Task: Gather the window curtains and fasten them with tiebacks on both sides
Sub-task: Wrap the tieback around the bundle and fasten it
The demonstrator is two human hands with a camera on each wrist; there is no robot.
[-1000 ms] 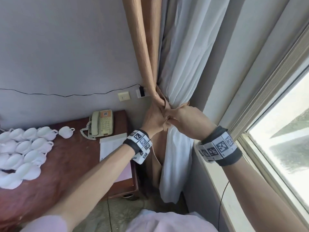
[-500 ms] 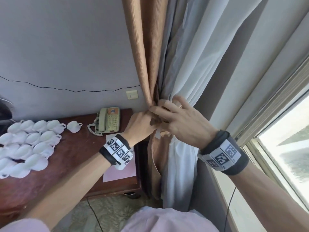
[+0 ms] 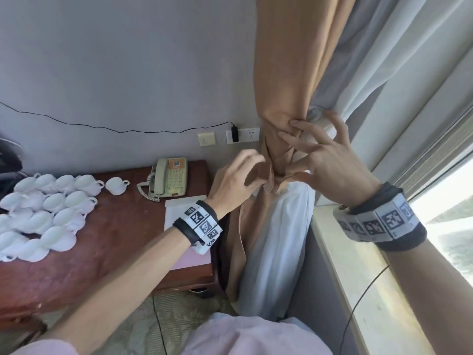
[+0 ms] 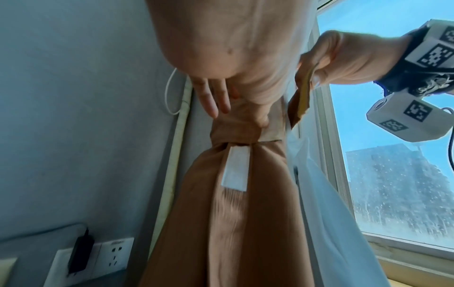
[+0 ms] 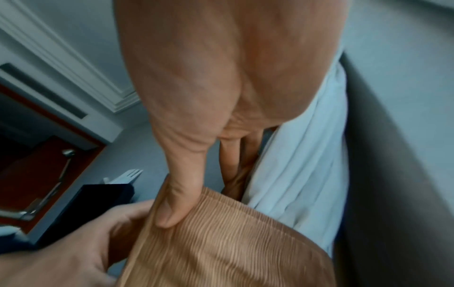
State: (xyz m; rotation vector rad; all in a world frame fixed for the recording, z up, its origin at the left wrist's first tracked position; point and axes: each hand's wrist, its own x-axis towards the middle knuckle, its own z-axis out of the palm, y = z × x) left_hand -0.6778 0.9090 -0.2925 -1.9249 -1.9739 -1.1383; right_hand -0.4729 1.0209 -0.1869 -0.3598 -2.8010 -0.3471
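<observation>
Head view has your two hands at the waist of the tan curtain point(image 3: 284, 80), which hangs bunched in the corner between the grey wall and the window, with the white sheer curtain point(image 3: 271, 242) gathered just beside it on the window side. A tan tieback point(image 4: 236, 132) is wrapped round the bundle where it narrows — the left wrist view shows a white strip point(image 4: 234, 170) lying against the cloth right below that band. Your right hand point(image 3: 330, 165) pinches a flap of the tan fabric between thumb and fingers, so that grip is grasping the tieback end; its other fingers are spread over the folds above. Your left hand point(image 3: 238, 180) sits just left of the knot with fingers loosely curled, and you cannot tell from these views whether its grip holds any cloth or merely touches it. To the left, the dark wooden worktop point(image 3: 102, 252) carries a cluster of white cups point(image 3: 46, 206), a beige telephone point(image 3: 170, 179) and a sheet of paper point(image 3: 179, 213). On the wall behind, a black plug point(image 3: 234, 134) sits in a socket, its cable trailing along the wall.
</observation>
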